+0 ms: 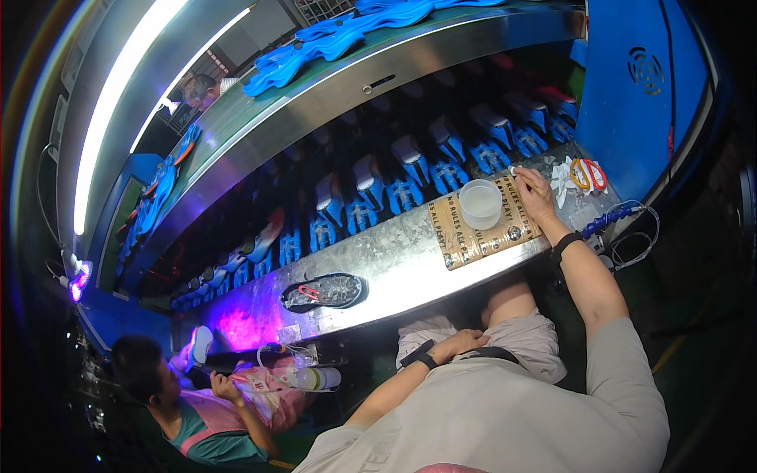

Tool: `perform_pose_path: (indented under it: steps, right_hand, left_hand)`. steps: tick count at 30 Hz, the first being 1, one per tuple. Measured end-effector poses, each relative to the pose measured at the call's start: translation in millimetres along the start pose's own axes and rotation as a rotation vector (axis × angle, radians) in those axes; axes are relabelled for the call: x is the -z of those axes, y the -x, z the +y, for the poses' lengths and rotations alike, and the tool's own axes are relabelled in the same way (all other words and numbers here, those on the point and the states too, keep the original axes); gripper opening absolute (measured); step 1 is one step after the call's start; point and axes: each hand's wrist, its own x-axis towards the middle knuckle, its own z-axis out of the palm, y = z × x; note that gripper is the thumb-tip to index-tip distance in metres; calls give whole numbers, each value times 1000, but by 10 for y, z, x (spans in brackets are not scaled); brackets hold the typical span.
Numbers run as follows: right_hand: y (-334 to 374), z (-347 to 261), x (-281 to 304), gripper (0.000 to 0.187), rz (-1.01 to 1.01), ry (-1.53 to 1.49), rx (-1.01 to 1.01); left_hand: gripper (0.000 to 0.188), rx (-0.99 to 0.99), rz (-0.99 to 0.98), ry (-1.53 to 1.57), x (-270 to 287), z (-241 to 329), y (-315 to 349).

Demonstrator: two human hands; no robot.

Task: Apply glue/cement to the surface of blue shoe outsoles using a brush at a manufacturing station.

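Observation:
My right hand (536,195) reaches over the far right corner of a brown cardboard sheet (465,248) with dark print. Its fingers are closed in a pinch around a small white wad (514,169), mostly hidden by them. Left of that hand, a translucent plastic cup (480,205) stands on the cardboard, with whitish contents. My left hand (461,344) rests loosely on my lap at the waist, its fingers laid on the clothing and nothing visible in them. Farther left on the metal bench lies a dark shoe sole (323,292) with a red clip-like piece on it.
Blue shoe lasts with shoe parts (364,177) line the rack behind the metal bench (402,276). Blue soles (315,47) lie on the upper belt. Scissors (587,173) and white scraps lie right, near a blue coiled hose (607,221). A co-worker (189,386) sits left, holding a shoe.

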Motion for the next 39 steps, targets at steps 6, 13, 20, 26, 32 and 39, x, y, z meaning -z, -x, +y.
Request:
perform_pose_path:
  steps: [6,13,20,26,32,39]
  right_hand:
    - [-1,18,-6,20,-4,9,5]
    - [-11,16,-8,20,-2,8,17]
    - [-8,30,3,21,-9,2,12]
    - [11,31,-2,21,-2,5,23]
    - [-11,26,0,21,-7,10,19]
    - [2,34,4,20,27,-13,-1]
  left_hand:
    - [52,-94,-16,-133,36,41,46]
    - [50,-177,-53,-194,-25,-120,-51]
    - [65,-177,-25,-153,-143,-379,-192]
    - [63,-15,-2,-7,-41,-53,-23]
    - [54,-137,-31,-163,58,64,45]
    - [35,-244,513,-419,186,5,159]
